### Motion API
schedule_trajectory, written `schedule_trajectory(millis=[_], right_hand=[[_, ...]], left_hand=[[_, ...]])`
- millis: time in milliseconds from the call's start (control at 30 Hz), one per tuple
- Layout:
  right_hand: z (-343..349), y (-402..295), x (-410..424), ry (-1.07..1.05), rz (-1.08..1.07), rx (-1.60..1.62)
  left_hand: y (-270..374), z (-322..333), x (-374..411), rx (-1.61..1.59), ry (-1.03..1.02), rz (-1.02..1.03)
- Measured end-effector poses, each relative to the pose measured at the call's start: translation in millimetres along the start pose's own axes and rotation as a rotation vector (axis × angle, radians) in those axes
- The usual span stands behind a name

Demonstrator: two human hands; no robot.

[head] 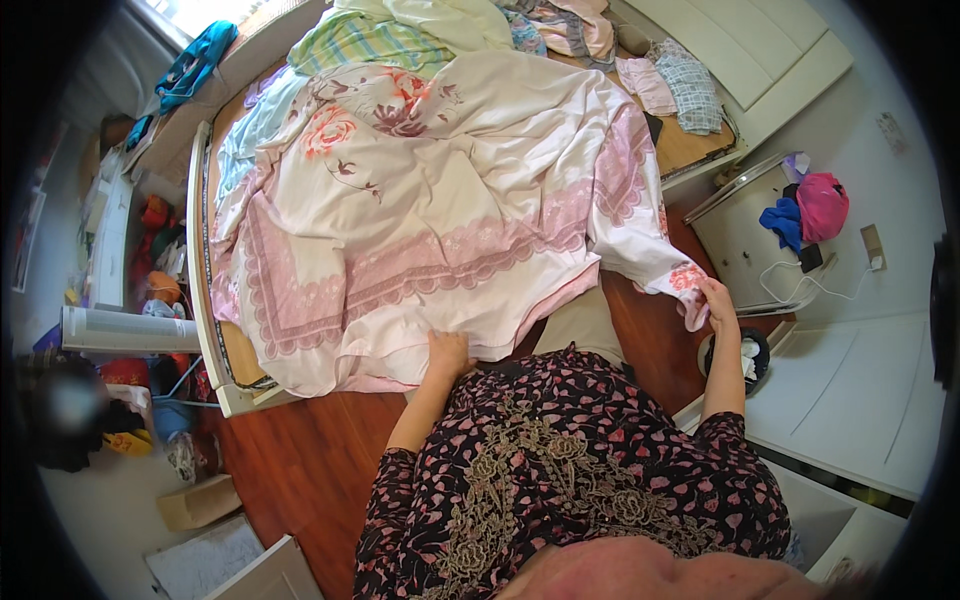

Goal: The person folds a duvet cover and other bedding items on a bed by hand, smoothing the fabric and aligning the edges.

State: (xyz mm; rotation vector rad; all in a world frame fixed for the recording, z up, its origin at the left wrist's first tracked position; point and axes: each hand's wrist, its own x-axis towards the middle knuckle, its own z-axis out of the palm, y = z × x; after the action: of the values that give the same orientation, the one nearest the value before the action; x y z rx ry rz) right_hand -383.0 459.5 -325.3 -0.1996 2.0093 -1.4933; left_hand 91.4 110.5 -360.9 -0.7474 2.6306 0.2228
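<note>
A large pink and cream bed cover with printed flowers and a scalloped border (465,210) lies rumpled over the bed. At its near edge, my left hand (450,352) grips the pale fabric close to my body. Out to the right, my right hand (716,304) holds a corner of the same cover, with a red flower print beside the fingers. Between the two hands the near edge hangs in a fold that shows a pinker underside.
Green striped bedding (367,45) and folded pillowcases lie at the bed's far side. The bed's pale frame (199,262) runs along the left. A waste bin (750,360) and a white cabinet (840,397) stand at right. Wooden floor (300,457) shows below.
</note>
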Motion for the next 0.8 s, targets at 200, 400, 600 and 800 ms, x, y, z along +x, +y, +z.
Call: schedule_trajectory(millis=[200, 400, 600, 800], right_hand=[[17, 56, -13, 0.288, 0.131, 0.543], [45, 70, -5, 0.230, 0.233, 0.446], [54, 24, -27, -0.112, 0.488, 0.287], [61, 79, -20, -0.229, 0.521, 0.283]], left_hand=[[3, 25, 14, 0.031, 0.068, 0.013], [-22, 16, 5, -0.271, 0.280, -0.049], [-21, -14, -6, -0.347, 0.175, 0.016], [-33, -7, 4, -0.018, 0.103, -0.087]])
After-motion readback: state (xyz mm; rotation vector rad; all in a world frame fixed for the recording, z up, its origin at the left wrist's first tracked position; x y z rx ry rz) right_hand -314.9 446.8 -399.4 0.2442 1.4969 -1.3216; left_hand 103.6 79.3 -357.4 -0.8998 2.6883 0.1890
